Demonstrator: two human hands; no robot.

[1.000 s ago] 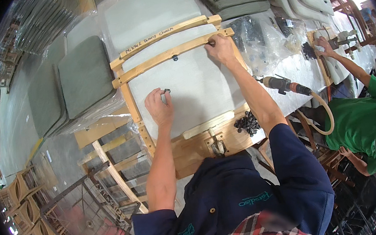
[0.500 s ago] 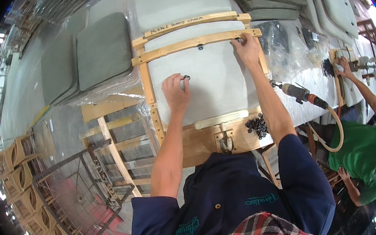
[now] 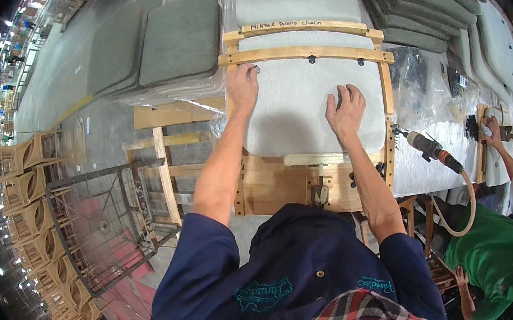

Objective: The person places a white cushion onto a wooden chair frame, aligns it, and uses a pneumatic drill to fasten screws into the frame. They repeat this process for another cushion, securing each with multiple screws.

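Note:
A light grey upholstered pad (image 3: 301,111) lies in front of me inside a wooden frame (image 3: 387,93) with curved crossbars. My left hand (image 3: 242,91) is at the left end of the nearer crossbar (image 3: 283,53), its fingertips pinching a small dark clip (image 3: 256,69) against the edge. Along that same bar sit two black clips, one near the middle (image 3: 312,59) and another toward the right (image 3: 360,61). Just above the pad's right half hovers my right hand (image 3: 346,113), fingers apart with nothing visible in them.
A pneumatic screwdriver (image 3: 427,147) with a hose lies right of the frame. Below the pad a toggle clamp (image 3: 319,191) is fixed to a wooden board. Grey cushions (image 3: 181,40) are stacked at left and right. A co-worker in green (image 3: 488,254) works at the right.
My left hand has moved forward to the crossbar's left end with the clip. My right hand has drawn back from the bar's right side, where a clip now shows. The view has shifted.

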